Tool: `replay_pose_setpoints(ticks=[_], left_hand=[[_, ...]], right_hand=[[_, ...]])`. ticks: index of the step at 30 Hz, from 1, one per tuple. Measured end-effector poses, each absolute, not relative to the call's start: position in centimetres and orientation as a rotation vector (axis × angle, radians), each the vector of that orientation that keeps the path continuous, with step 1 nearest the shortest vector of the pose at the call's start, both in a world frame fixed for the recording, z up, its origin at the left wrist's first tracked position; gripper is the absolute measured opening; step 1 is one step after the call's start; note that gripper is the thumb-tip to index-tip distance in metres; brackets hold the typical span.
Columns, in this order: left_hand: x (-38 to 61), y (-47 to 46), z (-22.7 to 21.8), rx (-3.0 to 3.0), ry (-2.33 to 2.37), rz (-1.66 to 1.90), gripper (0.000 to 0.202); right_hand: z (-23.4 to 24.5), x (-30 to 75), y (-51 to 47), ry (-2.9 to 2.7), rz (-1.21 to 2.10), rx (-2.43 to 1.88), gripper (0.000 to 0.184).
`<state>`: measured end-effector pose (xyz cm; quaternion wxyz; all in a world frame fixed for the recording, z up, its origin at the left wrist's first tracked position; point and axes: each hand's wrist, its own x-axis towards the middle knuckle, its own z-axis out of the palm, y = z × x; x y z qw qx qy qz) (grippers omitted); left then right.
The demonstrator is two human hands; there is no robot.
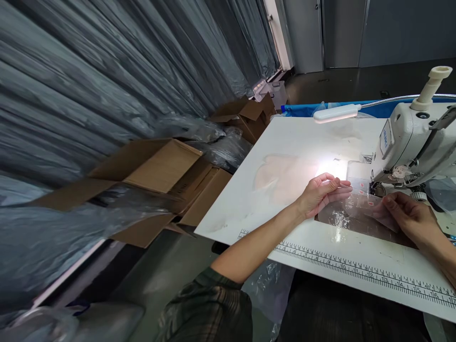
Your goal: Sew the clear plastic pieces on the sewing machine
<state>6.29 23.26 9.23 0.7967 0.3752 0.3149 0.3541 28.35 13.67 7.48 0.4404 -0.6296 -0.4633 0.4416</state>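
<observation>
A clear plastic sheet [351,213] with small red marks lies on the white sewing table [285,142], running under the needle of a white sewing machine [413,142]. My left hand [320,194] lies flat on the sheet's left edge, fingers stretched toward the needle. My right hand [408,216] rests on the sheet's right part, fingers curled and pressing it down just in front of the presser foot. A lamp on a gooseneck [337,113] lights the spot brightly.
A printed ruler [374,273] runs along the table's near edge. Open cardboard boxes [156,166] and plastic wrap lie on the floor to the left, against a wall of grey plastic-covered rolls [107,71]. A blue bin edge [302,109] shows behind the table.
</observation>
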Motion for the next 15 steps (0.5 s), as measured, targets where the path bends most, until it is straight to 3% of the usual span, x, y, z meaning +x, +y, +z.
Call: replay_pose_setpoints(ticks=[5, 11, 13, 15], left_hand=[[6.3, 22.4, 9.7, 0.973, 0.717, 0.687, 0.057], [4.2, 17.7, 13.1, 1.263, 0.644, 0.244, 0.029], [3.7, 16.6, 13.7, 1.329, 0.671, 0.170, 0.026], [3.6, 16.6, 13.5, 1.485, 0.721, 0.223, 0.025]], right_hand=[[9.2, 27.8, 12.8, -1.317, 1.300, -1.529, 0.064], [13.3, 30.6, 8.5, -1.408, 2.028, -1.451, 0.039], [13.8, 31.7, 7.9, -1.342, 2.067, -1.447, 0.038], [13.6, 32.5, 8.3, -1.328, 1.892, -1.512, 0.043]])
